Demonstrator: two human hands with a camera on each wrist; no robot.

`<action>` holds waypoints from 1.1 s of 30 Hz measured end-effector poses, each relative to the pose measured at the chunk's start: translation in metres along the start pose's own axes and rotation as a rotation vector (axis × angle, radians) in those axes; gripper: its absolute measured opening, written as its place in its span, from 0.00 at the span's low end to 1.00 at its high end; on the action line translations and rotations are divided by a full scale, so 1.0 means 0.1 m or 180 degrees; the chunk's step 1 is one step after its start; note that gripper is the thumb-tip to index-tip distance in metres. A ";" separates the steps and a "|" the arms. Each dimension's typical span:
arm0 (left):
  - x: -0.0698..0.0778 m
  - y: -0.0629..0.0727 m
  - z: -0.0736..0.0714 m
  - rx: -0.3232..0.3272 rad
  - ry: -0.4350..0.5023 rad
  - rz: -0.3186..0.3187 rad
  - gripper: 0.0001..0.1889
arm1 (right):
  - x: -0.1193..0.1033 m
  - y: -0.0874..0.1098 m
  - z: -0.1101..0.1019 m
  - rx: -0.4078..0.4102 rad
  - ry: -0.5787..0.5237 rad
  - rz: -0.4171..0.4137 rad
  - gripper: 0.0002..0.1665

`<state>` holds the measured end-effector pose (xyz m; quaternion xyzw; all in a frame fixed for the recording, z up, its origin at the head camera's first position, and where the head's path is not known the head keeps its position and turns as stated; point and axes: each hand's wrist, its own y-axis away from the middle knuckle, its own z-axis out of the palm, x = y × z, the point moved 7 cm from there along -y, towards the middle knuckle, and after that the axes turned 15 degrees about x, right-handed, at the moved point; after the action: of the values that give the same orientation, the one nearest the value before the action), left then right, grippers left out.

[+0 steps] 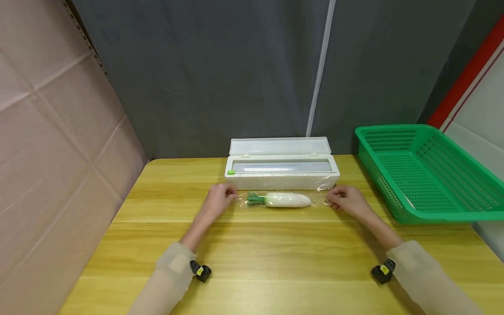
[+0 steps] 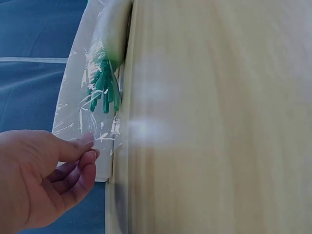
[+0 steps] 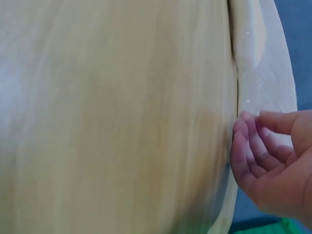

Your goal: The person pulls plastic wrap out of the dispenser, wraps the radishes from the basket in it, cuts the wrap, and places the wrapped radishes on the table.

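Observation:
A white radish [image 1: 288, 200] with cut green stems [image 1: 256, 199] lies sideways on the wooden table, covered by clear cling film [image 1: 318, 199]. My left hand [image 1: 220, 199] pinches the film's end beyond the stems, between thumb and forefinger. At the opposite end my right hand [image 1: 348, 200] pinches the film past the radish's tip. In the left wrist view the crinkled film [image 2: 100, 129] runs from the fingertips over the stems. The right wrist view shows thumb and fingers [image 3: 253, 141] together on the film near the radish [image 3: 247, 36].
Right behind the radish stands a white cling film dispenser [image 1: 282, 180], its lid [image 1: 280, 146] raised and a green slider [image 1: 231, 172] at its left. A green plastic basket [image 1: 409, 214] sits at the right. A grey curtain [image 1: 220, 78] hangs behind the table [image 1: 275, 262].

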<state>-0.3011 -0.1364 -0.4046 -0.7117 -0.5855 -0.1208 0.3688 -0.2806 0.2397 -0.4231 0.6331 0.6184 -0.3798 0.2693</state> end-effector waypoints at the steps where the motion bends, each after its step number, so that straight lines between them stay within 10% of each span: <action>1: -0.01 0.00 -0.01 0.0001 0.0031 -0.0013 0.04 | 0.00 0.01 0.00 -0.0048 -0.0064 0.0039 0.15; 16: -0.15 0.01 -0.09 0.0004 0.0429 -0.0152 0.04 | 0.07 0.01 -0.15 -0.0108 -0.0436 0.0275 0.21; 33: -0.11 -0.03 -0.37 0.0655 0.0761 0.0172 0.04 | -0.39 -0.07 -0.35 0.0505 -0.0062 -0.0578 0.17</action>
<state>-0.2969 -0.1687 -0.3843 -0.6662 -0.5274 -0.1341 0.5099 -0.2798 0.2461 -0.3708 0.5902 0.6385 -0.4565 0.1887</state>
